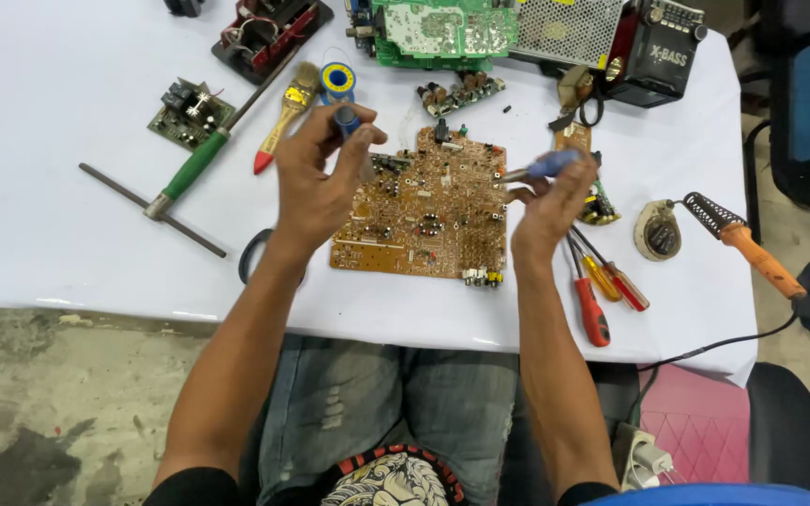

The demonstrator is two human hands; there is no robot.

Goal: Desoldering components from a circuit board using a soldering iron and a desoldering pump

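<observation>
Left hand [316, 178], raised at the middle of the frame, curls its fingers around a small dark-blue cylindrical tool [347, 120] held upright. Right hand [550, 201], right of centre, pinches a blue-handled metal-tipped tool [546, 166] lying level, its tip aimed left over the board.

Between and below both hands a brown rectangular circuit board [428, 211] lies flat on the white-covered worktop [49, 141]. It looks light, stiff and brittle, studded with small parts, so its bare edges seem the safest hold.

Just right of the right wrist lie three screwdrivers [602, 286]: two red-handled, one yellow. Further right sits one orange-handled soldering iron [742, 239]. Towards the upper left lie one red-handled paintbrush [288, 112], one blue-and-yellow solder spool [337, 80], one green-handled T-shaped wrench [189, 169] and one small green circuit board [189, 112]. One larger green board [442, 33] lies along the top edge.
</observation>
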